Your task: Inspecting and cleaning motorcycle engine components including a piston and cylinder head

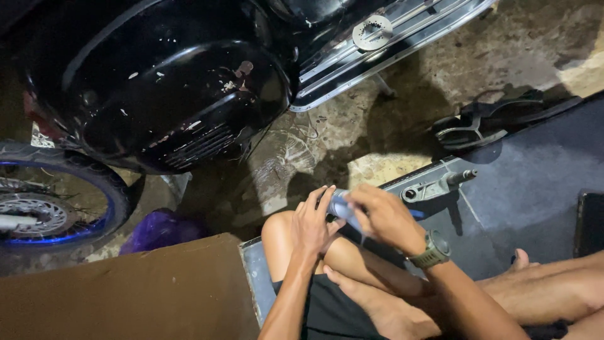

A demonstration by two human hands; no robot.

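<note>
Holding a small pale-blue cylindrical part [340, 204] w/ both hands, just above the bent knee. Left hand [313, 223] curls loosely round its near end, fingers half closed; right hand [385, 217] pinches the other end, olive wristwatch [433, 250] on that wrist. Part looks smooth, blurred. Glossy black scooter body [170, 88], chipped paint, ribbed vent. Spoked wheel [50, 201] w/ blue rim. Rough stained concrete floor [327, 145]; grey mat [535, 182]; brown cardboard [126, 296].
</note>
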